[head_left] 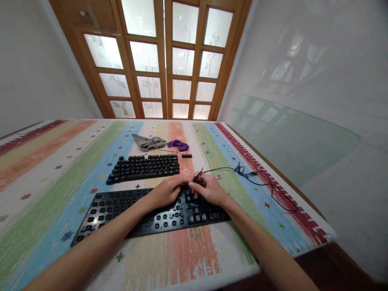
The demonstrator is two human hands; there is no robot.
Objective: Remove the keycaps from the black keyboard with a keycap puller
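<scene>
My right hand (210,190) is closed, thumb and fingers pinching a small black piece (195,179) that looks like a keycap. A thin brown strip (200,173) sticks up beside it; its kind is unclear. My left hand (167,191) meets the right one at the fingertips, its fingers pressed together; what they grip is hidden. Both hands are over a black keyboard (121,216), whose left and middle parts show bare switches. Keycaps (197,218) still sit at its right end, partly covered by my right hand.
Behind the keyboard, loose black keycaps (145,166) stand in rows, with a short row (186,155) to their right. Farther back lie a grey cloth (148,142) and a purple cloth (178,145). A black cable (269,184) curls across the striped tablecloth (145,262) at right.
</scene>
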